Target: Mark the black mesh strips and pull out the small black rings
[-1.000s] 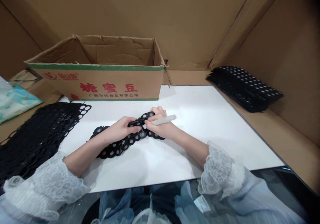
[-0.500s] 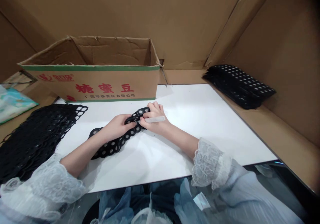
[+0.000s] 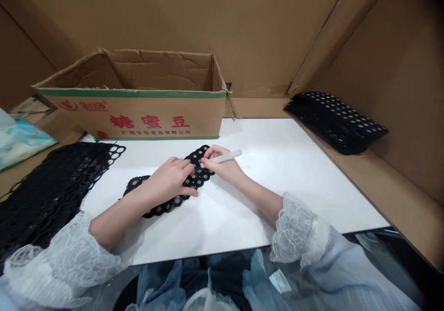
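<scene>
A black strip of perforated sheet with rows of round pale spots [image 3: 200, 177] lies slantwise on the white board. My left hand [image 3: 171, 177] rests on top of its middle, fingers bent over the strip and thumb stretched out past its near edge. At the strip's far right end, my right hand [image 3: 222, 163] is closed on a slim white pen-like stick [image 3: 227, 156]. The stick's lower tip points down at the spots; whether it touches them I cannot tell. Part of the strip is hidden under my left hand and forearm.
An open cardboard box [image 3: 152, 116] stands behind the strip. Black ring-patterned netting [image 3: 52, 181] is heaped at the left, with a plastic packet [image 3: 24, 137] beyond it. Stacked black spotted sheets [image 3: 336, 121] lie on the right. Cardboard walls [image 3: 260, 28] rise behind.
The strip's right end has opened out flatter, showing more spots. My left hand has gone from pinching it to lying over it. The white stick has tilted, its rear end now higher.
</scene>
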Demonstrator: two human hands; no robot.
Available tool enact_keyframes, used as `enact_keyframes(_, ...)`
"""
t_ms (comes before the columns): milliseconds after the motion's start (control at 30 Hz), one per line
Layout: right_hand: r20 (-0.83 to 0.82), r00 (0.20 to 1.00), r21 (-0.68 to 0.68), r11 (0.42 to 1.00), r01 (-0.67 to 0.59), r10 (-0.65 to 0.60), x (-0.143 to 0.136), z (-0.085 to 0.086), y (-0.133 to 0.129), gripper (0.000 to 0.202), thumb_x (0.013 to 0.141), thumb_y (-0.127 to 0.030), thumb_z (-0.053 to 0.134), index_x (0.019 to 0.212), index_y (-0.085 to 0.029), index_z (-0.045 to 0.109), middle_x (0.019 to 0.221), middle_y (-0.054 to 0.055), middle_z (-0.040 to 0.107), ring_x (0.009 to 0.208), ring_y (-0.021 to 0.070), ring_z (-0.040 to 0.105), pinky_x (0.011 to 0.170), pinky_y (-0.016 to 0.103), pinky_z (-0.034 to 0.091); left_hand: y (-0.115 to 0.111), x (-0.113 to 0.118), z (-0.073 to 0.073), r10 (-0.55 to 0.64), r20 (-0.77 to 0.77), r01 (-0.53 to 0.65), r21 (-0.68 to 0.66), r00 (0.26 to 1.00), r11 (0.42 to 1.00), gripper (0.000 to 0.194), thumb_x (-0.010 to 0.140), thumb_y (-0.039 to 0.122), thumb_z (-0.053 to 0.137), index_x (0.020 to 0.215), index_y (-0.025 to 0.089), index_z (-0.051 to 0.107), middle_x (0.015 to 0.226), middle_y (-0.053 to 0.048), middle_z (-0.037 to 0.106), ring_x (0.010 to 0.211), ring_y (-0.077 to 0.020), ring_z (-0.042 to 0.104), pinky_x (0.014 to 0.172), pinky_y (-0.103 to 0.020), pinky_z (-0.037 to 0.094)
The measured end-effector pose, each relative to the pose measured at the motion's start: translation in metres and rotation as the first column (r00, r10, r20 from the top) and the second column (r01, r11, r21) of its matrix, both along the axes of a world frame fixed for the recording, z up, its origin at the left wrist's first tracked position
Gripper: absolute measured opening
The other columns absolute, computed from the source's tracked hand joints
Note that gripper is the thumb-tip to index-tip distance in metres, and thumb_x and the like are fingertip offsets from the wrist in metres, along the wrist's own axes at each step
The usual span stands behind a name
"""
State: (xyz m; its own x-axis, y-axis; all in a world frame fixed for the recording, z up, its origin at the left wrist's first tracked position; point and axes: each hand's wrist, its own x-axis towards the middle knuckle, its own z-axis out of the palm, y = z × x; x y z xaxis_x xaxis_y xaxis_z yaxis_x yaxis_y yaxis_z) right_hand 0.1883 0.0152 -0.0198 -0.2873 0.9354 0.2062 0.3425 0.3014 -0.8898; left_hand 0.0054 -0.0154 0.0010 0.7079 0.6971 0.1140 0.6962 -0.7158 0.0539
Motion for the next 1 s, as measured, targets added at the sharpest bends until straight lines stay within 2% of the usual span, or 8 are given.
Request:
enact_keyframes(100,-0.079,0.997,-0.159,0.987,-0.024,0.012,0.003,0.002,0.001,0.02,0.065,-0.035,0.06,0.067,-0.015,0.057,0.06,0.0,0.054,0.053,0.0094,0.045,0.049,0.022,0.035,-0.006,0.005,0.001,0.057,-0.058,-0.055,0.029,0.997,0.998,0.031,0.076,0.043,0.054,0.084,0.014,0.054,0.079,-0.006,0.058,0.077,-0.0216,0.054,0.071,-0.033,0.039)
enact_keyframes(167,-0.104,0.995,-0.179,0.983,-0.031,0.012,0.003,0.002,0.001,0.023,0.065,-0.037,0.059,0.069,-0.014,0.058,0.06,0.001,0.054,0.053,0.0095,0.046,0.048,0.022,0.035,-0.011,0.009,0.0,0.09,-0.111,-0.08,0.095,0.99,0.992,0.017,0.078,0.029,0.05,0.079,0.014,0.056,0.075,-0.006,0.058,0.073,-0.0209,0.055,0.071,-0.033,0.04)
enact_keyframes(233,-0.107,0.994,-0.163,0.986,-0.026,0.009,0.002,-0.001,0.0,0.022,0.068,-0.037,0.056,0.071,-0.015,0.055,0.058,-0.001,0.052,0.05,0.0091,0.045,0.047,0.022,0.035,-0.015,0.014,-0.002,0.109,-0.146,-0.084,0.167,0.983,0.982,0.014,0.078,0.019,0.044,0.073,0.014,0.055,0.069,-0.005,0.057,0.068,-0.0195,0.055,0.07,-0.033,0.04)
enact_keyframes(333,-0.085,0.996,-0.127,0.992,-0.012,0.001,0.001,-0.006,0.0,0.015,0.069,-0.031,0.053,0.074,-0.018,0.047,0.054,-0.004,0.049,0.047,0.0086,0.045,0.047,0.021,0.035,-0.017,0.017,-0.004,0.095,-0.16,-0.054,0.239,0.983,0.969,0.02,0.081,0.023,0.041,0.07,0.013,0.054,0.066,-0.005,0.056,0.065,-0.019,0.055,0.069,-0.034,0.04)
enact_keyframes(467,-0.032,0.999,-0.067,0.998,0.006,-0.009,0.001,-0.009,0.001,0.013,0.068,-0.027,0.05,0.072,-0.02,0.039,0.053,-0.006,0.044,0.047,0.0083,0.043,0.048,0.021,0.033,-0.015,0.017,-0.003,0.082,-0.181,-0.041,0.219,0.98,0.975,0.029,0.082,0.039,0.045,0.073,0.013,0.056,0.067,-0.006,0.059,0.066,-0.0203,0.056,0.068,-0.034,0.04)
enact_keyframes(667,0.018,1.0,-0.023,1.0,0.01,-0.009,0.001,-0.01,0.001,0.012,0.067,-0.027,0.048,0.068,-0.02,0.038,0.053,-0.006,0.042,0.049,0.009,0.04,0.048,0.021,0.031,-0.019,0.024,-0.007,0.133,-0.145,-0.088,0.277,0.981,0.957,0.021,0.08,0.014,0.039,0.068,0.014,0.057,0.064,-0.008,0.059,0.064,-0.0195,0.056,0.072,-0.036,0.04)
enact_keyframes(767,0.013,1.0,-0.026,1.0,0.007,-0.007,0.0,-0.011,0.001,0.011,0.067,-0.027,0.046,0.069,-0.02,0.038,0.053,-0.006,0.042,0.049,0.0093,0.04,0.048,0.022,0.031,-0.022,0.027,-0.01,0.166,-0.106,-0.128,0.297,0.98,0.946,0.024,0.081,0.012,0.037,0.068,0.014,0.057,0.063,-0.008,0.059,0.065,-0.0196,0.056,0.074,-0.037,0.04)
enact_keyframes(1000,0.074,0.997,-0.033,0.999,0.011,-0.009,-0.004,-0.005,-0.003,0.01,0.064,-0.022,0.046,0.065,-0.02,0.035,0.054,-0.006,0.04,0.05,0.009,0.038,0.05,0.022,0.031,-0.023,0.028,-0.016,0.158,-0.035,-0.136,0.351,0.987,0.926,0.027,0.08,0.011,0.036,0.062,0.014,0.056,0.059,-0.008,0.057,0.061,-0.0185,0.054,0.074,-0.035,0.039)
